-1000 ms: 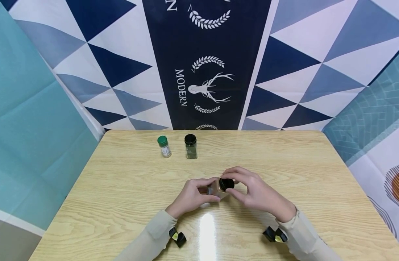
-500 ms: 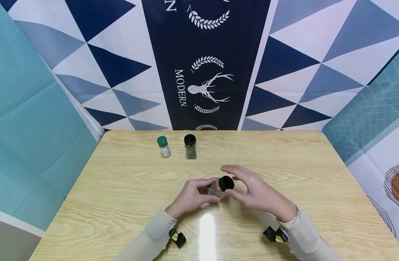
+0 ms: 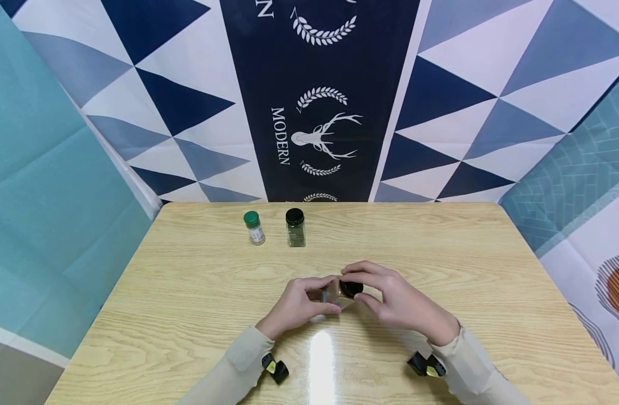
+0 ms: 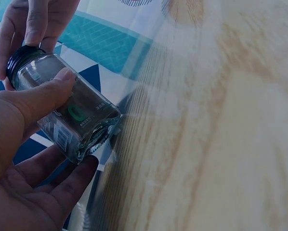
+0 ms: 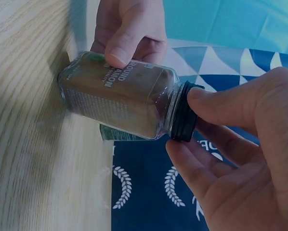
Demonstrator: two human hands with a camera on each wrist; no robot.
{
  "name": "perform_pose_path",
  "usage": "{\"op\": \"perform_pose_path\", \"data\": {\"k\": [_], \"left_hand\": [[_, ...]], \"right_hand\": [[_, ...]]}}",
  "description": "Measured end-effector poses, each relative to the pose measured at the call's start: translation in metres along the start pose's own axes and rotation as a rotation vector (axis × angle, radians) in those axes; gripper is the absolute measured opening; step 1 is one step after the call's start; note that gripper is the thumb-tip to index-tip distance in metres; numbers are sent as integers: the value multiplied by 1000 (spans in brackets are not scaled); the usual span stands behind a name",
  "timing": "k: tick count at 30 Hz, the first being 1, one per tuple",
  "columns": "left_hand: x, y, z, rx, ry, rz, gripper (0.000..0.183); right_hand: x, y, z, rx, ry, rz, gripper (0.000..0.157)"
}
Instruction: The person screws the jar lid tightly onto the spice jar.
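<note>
My left hand (image 3: 296, 304) grips a square glass spice jar (image 5: 110, 101) of brown powder, its label partly reading ground cinnamon. The thumb lies along one side of the glass, and fingers of that hand show behind and below the jar in the left wrist view. The jar tilts, with its black screw cap (image 5: 184, 113) toward my right hand (image 3: 395, 295). Thumb and fingers of the right hand pinch the cap from opposite sides. From above, the fingers cover part of the cap.
Toward the back of the wooden table (image 3: 188, 315) stand a small green-capped shaker (image 3: 255, 229) and a black-capped jar (image 3: 296, 232) with green contents. Patterned cloth (image 3: 198, 112) hangs behind the table's back edge.
The right hand's fingers spread away from the cap half a second ago and now close round it again. The left hand and the jar stay in place.
</note>
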State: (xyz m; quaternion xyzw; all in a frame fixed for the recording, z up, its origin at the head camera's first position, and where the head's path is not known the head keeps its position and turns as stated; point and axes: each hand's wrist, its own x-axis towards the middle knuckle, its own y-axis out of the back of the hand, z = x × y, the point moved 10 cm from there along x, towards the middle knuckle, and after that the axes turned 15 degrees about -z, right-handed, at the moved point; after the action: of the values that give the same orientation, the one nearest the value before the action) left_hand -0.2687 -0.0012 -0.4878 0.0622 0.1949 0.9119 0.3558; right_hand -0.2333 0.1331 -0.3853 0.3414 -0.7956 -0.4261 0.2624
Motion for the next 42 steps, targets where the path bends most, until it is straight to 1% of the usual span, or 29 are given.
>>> {"op": "perform_pose_path", "data": {"k": [5,11,18,21,24,29,34,38,42], "left_hand": [[0,1,1,13,-4,18,60],[1,2,2,-6,-10,43,61],[0,2,5,42,1,44,60],[-1,1,3,12,2,36,56],[0,-1,-1,-52,5,27,51],[1,-4,-6,-125,18,13,47],[0,-5,-4,-157,16,15,46],[0,-5,-4,-167,10,12,45],[-1,-6,-4,-168,12,8,45]], "right_hand": [[1,0,1,12,-1,17,38],[1,-1,2,19,12,47,39],[2,-3,2,41,22,70,38],[3,-7,2,80,29,74,41],[4,-11,4,113,25,79,43],[6,-18,10,177,1,93,42],[5,-22,16,260,-34,84,44],[5,-26,20,286,-44,84,46],[4,-29,23,317,-47,93,45]]}}
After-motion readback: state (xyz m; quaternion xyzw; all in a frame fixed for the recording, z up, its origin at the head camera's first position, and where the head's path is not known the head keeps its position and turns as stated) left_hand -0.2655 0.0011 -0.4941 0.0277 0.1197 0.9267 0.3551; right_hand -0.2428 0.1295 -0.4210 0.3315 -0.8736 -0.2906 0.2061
